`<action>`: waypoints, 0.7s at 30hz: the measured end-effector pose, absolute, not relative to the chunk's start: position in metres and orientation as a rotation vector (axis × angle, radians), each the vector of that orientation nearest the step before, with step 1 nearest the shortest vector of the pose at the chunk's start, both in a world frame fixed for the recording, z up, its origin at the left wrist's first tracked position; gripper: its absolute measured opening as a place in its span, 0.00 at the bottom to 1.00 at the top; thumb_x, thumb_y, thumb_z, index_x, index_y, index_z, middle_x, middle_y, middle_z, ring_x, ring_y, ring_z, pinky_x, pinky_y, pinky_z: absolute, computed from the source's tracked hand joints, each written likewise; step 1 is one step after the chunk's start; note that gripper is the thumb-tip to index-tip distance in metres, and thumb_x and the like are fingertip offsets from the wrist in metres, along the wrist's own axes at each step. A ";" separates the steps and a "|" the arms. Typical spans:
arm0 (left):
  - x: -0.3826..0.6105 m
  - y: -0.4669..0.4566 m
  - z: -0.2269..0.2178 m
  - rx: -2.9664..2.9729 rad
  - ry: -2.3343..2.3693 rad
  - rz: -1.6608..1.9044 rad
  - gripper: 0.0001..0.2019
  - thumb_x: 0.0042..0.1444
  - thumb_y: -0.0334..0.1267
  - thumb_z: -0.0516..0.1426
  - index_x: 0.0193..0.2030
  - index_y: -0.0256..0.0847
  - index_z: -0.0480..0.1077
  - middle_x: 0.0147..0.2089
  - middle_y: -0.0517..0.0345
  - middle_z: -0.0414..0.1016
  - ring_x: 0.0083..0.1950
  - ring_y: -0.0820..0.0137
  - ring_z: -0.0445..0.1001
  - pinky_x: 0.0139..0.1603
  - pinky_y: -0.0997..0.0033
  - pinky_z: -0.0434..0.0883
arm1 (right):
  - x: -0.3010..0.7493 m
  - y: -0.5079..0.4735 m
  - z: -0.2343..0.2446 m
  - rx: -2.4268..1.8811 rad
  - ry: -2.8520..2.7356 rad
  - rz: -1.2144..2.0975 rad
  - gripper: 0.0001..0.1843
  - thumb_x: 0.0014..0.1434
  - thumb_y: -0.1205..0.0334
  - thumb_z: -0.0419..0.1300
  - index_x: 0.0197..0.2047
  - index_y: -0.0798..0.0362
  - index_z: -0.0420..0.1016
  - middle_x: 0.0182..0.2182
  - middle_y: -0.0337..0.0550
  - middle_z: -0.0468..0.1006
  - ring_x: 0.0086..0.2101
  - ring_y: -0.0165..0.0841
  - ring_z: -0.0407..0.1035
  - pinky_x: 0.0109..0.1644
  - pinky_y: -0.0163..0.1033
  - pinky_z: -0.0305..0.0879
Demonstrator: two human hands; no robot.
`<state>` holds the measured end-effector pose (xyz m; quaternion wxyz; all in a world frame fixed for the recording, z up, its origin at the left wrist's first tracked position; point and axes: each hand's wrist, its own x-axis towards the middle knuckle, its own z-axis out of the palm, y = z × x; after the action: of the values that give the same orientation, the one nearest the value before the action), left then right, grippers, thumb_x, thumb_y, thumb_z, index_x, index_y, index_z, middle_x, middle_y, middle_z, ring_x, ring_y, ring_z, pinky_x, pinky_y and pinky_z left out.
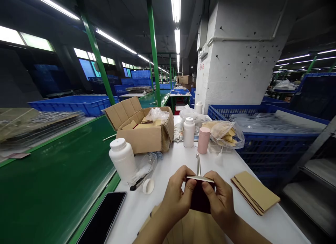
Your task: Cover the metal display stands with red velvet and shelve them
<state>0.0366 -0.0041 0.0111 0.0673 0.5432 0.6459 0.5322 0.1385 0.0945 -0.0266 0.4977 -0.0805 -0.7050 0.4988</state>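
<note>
My left hand (175, 196) and my right hand (219, 198) are both closed on a small dark maroon box (199, 198), held just above the white table (173, 163). Thumbs and fingers press on its pale top edge. A thin metal tool (198, 165) lies on the table just beyond the box. To the right of my right hand sits a stack of tan cardboard sheets (255, 191). More tan cardboard lies under my wrists at the near edge.
An open cardboard carton (143, 130) holds plastic and tan pieces. White bottles (123, 159) (189, 132) and a pink bottle (203, 140) stand nearby. A black phone (103, 217) lies by the green conveyor (52, 177). A blue crate (262, 132) stands right.
</note>
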 end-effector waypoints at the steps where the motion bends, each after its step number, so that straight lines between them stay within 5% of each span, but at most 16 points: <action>1: 0.037 -0.004 0.011 1.632 1.946 1.593 0.11 0.64 0.43 0.49 0.35 0.39 0.64 0.33 0.57 0.68 0.34 0.70 0.67 0.36 0.70 0.63 | 0.138 0.095 -0.027 -0.193 -1.704 1.222 0.13 0.63 0.56 0.53 0.29 0.53 0.66 0.22 0.36 0.63 0.24 0.28 0.59 0.27 0.34 0.54; 13: 0.046 -0.003 0.004 1.855 2.213 1.567 0.08 0.63 0.38 0.49 0.34 0.40 0.63 0.32 0.54 0.68 0.34 0.68 0.67 0.35 0.69 0.63 | 0.131 0.107 -0.043 -0.122 -1.776 1.170 0.13 0.62 0.56 0.53 0.28 0.52 0.60 0.23 0.36 0.62 0.23 0.28 0.59 0.27 0.33 0.58; 21: 0.050 -0.003 -0.002 2.020 2.201 1.640 0.04 0.62 0.36 0.49 0.37 0.41 0.62 0.32 0.55 0.67 0.33 0.67 0.66 0.34 0.70 0.62 | 0.136 0.108 -0.042 -0.033 -1.702 1.224 0.24 0.67 0.49 0.38 0.28 0.52 0.63 0.23 0.39 0.64 0.23 0.30 0.59 0.27 0.36 0.56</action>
<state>0.0504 -0.0030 -0.0021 -0.1326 0.5875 0.6402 0.4770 0.1356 0.1076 -0.0422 0.4990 -0.0137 -0.7035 0.5059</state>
